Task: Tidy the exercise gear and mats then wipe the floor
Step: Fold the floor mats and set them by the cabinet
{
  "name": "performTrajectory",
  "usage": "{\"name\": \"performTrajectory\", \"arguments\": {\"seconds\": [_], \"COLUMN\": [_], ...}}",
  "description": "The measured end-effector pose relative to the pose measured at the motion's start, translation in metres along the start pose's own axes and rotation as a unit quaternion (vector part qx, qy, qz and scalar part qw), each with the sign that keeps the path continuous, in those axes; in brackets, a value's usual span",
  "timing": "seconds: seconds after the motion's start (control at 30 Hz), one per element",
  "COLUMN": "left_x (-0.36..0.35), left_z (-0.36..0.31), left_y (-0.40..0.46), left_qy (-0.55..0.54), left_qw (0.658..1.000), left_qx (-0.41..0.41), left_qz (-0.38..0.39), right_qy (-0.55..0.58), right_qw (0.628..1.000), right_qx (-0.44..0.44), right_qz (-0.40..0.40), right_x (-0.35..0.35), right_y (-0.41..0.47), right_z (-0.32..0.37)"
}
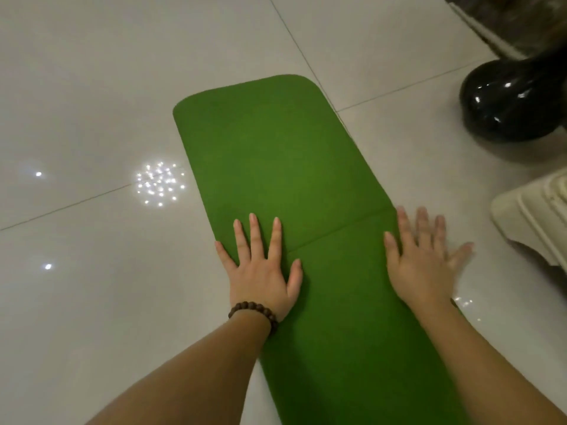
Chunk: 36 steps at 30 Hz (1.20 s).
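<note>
Green foam fills the middle of the frame: an exercise mat (276, 154) is laid flat on a glossy pale tiled floor (92, 87), running from the upper centre down to the bottom right edge. A straight crease or seam is seen crossing the mat just ahead of the hands. The left hand (260, 271) is pressed palm-down on the mat's left edge, fingers straight and spread, nothing grasped; a string of dark wooden beads (253, 312) is worn at that wrist. The right hand (425, 265) is laid over the mat's right edge, fingers straight and fanned, partly on the mat and partly over the tile; it is blurred, so whether the outer fingers touch the floor cannot be told. No container is shown, and no label or writing can be read. A shiny black rounded object (512, 102) is seen at the upper right of the frame, well apart from the mat, and a cream ribbed object (534, 216) at the right edge, near the right hand. Ceiling lights are reflected as a cluster of white points (159, 184) on the tiles just left of the mat.
</note>
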<state>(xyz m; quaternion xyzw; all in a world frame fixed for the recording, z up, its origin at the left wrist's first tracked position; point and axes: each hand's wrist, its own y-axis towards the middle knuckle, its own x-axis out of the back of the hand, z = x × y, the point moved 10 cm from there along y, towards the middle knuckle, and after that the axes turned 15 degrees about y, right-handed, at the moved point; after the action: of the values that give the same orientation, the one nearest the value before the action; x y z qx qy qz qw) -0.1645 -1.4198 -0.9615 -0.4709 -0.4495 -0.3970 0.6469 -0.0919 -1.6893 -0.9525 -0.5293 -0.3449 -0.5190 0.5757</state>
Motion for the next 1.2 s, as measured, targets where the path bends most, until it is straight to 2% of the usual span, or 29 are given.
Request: {"name": "performTrajectory", "arguments": {"seconds": [0.03, 0.07, 0.13, 0.17, 0.2, 0.23, 0.27, 0.33, 0.4, 0.53, 0.63, 0.77, 0.83, 0.9, 0.97, 1.03, 1.07, 1.2], "left_x": [0.0, 0.0, 0.002, 0.002, 0.002, 0.001, 0.0, 0.0, 0.0, 0.008, 0.02, 0.002, -0.022, -0.052, -0.078, -0.09, -0.091, -0.081], "left_z": [-0.001, -0.001, -0.001, -0.001, -0.001, 0.0, 0.0, -0.002, -0.003, -0.01, -0.045, -0.128, -0.165, -0.19, -0.2, -0.19, -0.196, -0.19], "left_y": [0.0, 0.0, -0.001, -0.002, -0.002, -0.003, -0.003, -0.003, -0.003, -0.009, -0.057, -0.246, -0.351, -0.425, -0.461, -0.442, -0.453, -0.452], "left_qy": [0.003, 0.004, 0.003, 0.003, 0.004, 0.006, 0.008, 0.017, 0.03, 0.038, 0.034, -0.01, -0.018, 0.018, 0.069, 0.107, 0.134, 0.185], "left_qw": [1.0, 1.0, 1.0, 1.0, 1.0, 1.0, 1.0, 1.0, 0.999, 0.998, 0.992, 0.964, 0.947, 0.929, 0.914, 0.92, 0.912, 0.916], "left_qx": [-0.001, -0.002, -0.004, -0.005, -0.008, -0.008, -0.007, -0.008, -0.011, -0.042, -0.119, -0.261, -0.32, -0.369, -0.385, -0.364, -0.374, -0.345], "left_qz": [0.001, 0.002, -0.004, -0.008, -0.012, -0.014, -0.017, -0.025, -0.027, -0.018, -0.038, -0.041, -0.006, 0.038, 0.107, 0.097, 0.101, 0.088], "right_qy": [0.03, 0.046, 0.046, 0.038, 0.032, 0.031, 0.036, 0.044, 0.044, 0.045, 0.054, 0.072, 0.078, 0.092, 0.156, 0.258, 0.292, 0.212], "right_qw": [0.999, 0.998, 0.996, 0.992, 0.993, 0.997, 0.995, 0.971, 0.96, 0.969, 0.971, 0.974, 0.975, 0.976, 0.972, 0.956, 0.946, 0.966], "right_qx": [-0.037, -0.021, 0.076, 0.111, 0.096, 0.03, -0.072, -0.233, -0.275, -0.241, -0.234, -0.213, -0.206, -0.2, -0.176, -0.124, -0.125, -0.114], "right_qz": [-0.015, -0.026, 0.025, 0.045, 0.063, 0.066, 0.05, -0.001, 0.025, 0.019, 0.005, -0.012, -0.01, 0.005, 0.024, 0.065, 0.066, 0.089], "right_x": [0.008, 0.008, -0.019, -0.038, -0.052, -0.06, -0.059, -0.051, -0.055, -0.055, -0.055, -0.049, -0.048, -0.051, -0.048, -0.044, -0.034, -0.024], "right_y": [-0.017, -0.044, -0.121, -0.163, -0.202, -0.235, -0.266, -0.318, -0.339, -0.342, -0.344, -0.345, -0.348, -0.347, -0.348, -0.336, -0.366, -0.501], "right_z": [-0.013, -0.005, 0.022, 0.016, -0.009, -0.054, -0.108, -0.19, -0.212, -0.204, -0.205, -0.202, -0.204, -0.205, -0.209, -0.196, -0.219, -0.281]}}
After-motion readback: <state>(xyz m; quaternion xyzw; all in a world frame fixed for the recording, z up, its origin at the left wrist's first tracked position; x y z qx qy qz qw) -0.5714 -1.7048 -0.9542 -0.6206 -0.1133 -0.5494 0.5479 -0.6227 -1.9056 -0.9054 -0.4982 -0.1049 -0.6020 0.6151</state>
